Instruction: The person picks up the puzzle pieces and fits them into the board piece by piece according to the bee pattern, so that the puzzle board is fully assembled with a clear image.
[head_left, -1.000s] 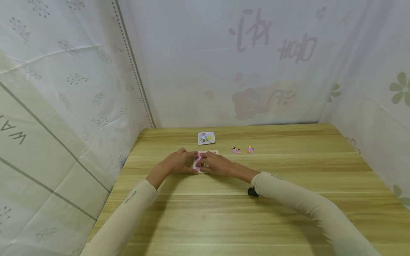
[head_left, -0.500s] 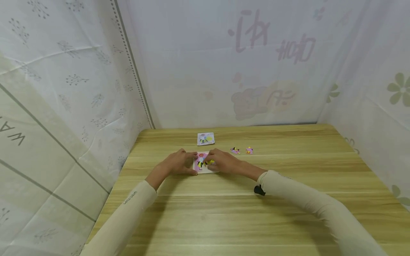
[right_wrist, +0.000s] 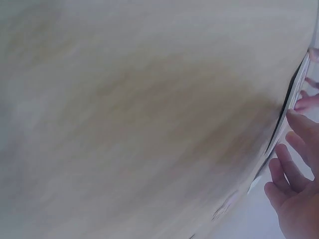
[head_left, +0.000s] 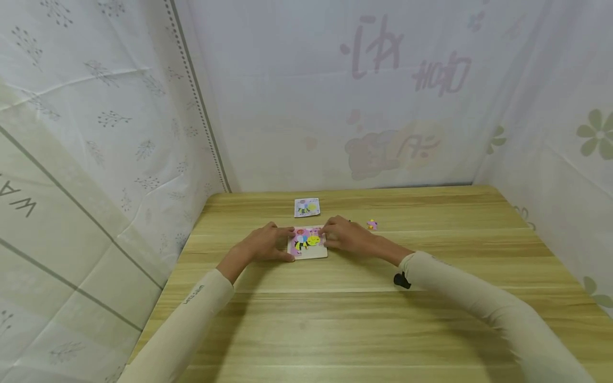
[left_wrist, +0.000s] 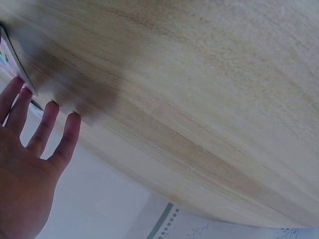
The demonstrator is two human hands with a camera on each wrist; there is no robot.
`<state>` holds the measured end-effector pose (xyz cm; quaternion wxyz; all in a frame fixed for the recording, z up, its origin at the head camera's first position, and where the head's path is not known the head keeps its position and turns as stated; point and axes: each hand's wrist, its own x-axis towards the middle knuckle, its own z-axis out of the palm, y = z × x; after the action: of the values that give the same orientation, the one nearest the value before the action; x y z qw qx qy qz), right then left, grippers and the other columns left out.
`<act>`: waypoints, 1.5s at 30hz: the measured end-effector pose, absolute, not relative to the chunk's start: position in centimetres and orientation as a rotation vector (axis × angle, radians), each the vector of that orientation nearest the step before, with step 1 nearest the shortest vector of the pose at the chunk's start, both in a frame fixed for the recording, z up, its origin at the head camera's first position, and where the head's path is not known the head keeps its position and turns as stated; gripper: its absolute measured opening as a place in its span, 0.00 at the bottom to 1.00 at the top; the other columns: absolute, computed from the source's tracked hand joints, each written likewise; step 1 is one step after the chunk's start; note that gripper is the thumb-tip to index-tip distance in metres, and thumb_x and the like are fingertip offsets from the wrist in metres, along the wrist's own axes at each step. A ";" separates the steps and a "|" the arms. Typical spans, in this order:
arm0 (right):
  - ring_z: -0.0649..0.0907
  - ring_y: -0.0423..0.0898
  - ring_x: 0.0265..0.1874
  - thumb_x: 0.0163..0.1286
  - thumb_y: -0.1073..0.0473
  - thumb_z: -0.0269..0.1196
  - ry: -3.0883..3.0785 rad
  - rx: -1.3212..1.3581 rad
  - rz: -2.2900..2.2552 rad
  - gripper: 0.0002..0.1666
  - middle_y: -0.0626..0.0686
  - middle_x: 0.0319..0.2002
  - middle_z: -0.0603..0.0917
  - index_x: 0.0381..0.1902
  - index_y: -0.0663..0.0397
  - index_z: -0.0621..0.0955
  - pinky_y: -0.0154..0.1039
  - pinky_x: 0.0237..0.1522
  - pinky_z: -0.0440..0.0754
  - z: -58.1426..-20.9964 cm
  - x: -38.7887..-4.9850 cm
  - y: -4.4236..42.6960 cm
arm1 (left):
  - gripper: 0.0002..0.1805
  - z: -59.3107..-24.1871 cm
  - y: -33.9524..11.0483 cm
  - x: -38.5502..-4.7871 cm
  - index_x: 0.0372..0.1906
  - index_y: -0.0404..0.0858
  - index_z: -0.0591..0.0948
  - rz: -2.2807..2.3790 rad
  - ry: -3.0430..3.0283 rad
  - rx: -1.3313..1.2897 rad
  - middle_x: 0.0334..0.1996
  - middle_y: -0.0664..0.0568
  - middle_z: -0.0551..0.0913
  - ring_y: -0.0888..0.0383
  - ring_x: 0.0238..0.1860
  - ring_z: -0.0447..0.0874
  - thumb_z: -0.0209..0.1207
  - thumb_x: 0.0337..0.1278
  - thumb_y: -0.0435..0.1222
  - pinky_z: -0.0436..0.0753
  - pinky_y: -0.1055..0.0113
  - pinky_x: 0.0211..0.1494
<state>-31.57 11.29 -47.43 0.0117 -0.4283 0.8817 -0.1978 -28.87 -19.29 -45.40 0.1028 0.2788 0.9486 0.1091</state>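
Observation:
A small wooden jigsaw board with a bee picture lies on the table in the head view, its lower right part bare wood. My left hand holds it by the left side, index finger at the upper left corner and thumb at the lower left. In the left wrist view, the other fingers are stretched out. At the board's right edge, my right hand has its fingertips against or just above the upper right corner. No piece shows in its loosely bent fingers in the right wrist view.
Behind the board lies a square picture card with a bee on it. A loose pink and yellow jigsaw piece lies to the right; another is mostly hidden behind my right hand. Patterned curtains enclose the wooden table.
My right hand has moved rightward from the board's middle to its right edge, uncovering the bee's yellow head. It now covers most of one loose piece. The left hand stays put.

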 end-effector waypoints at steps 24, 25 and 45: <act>0.81 0.51 0.53 0.71 0.55 0.71 2.911 -1.126 -0.568 0.20 0.56 0.54 0.83 0.58 0.56 0.86 0.49 0.51 0.82 -47.5 -33.5 16.4 | 0.44 -45.2 -19.4 -28.6 0.74 0.45 0.76 0.345 2.800 0.860 0.71 0.51 0.76 0.47 0.61 0.75 0.71 0.56 0.61 0.79 0.46 0.58; 0.81 0.51 0.52 0.71 0.55 0.71 2.918 -1.120 -0.564 0.20 0.56 0.54 0.83 0.57 0.56 0.87 0.48 0.50 0.82 -47.4 -33.6 16.6 | 0.44 -45.2 -19.4 -28.6 0.74 0.45 0.76 0.343 2.800 0.858 0.71 0.51 0.77 0.47 0.61 0.75 0.71 0.56 0.62 0.79 0.46 0.58; 0.80 0.48 0.44 0.74 0.60 0.68 2.842 -1.076 -0.617 0.15 0.53 0.45 0.86 0.56 0.57 0.88 0.47 0.44 0.80 -47.0 -33.9 16.3 | 0.46 -45.4 -19.4 -28.8 0.75 0.45 0.74 0.299 2.802 0.853 0.70 0.52 0.77 0.47 0.61 0.75 0.69 0.56 0.63 0.79 0.47 0.59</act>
<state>-33.85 16.31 -46.97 0.0203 -0.3469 0.9163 -0.1989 -28.79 -19.38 -45.35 0.0983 0.2883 0.9471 0.1012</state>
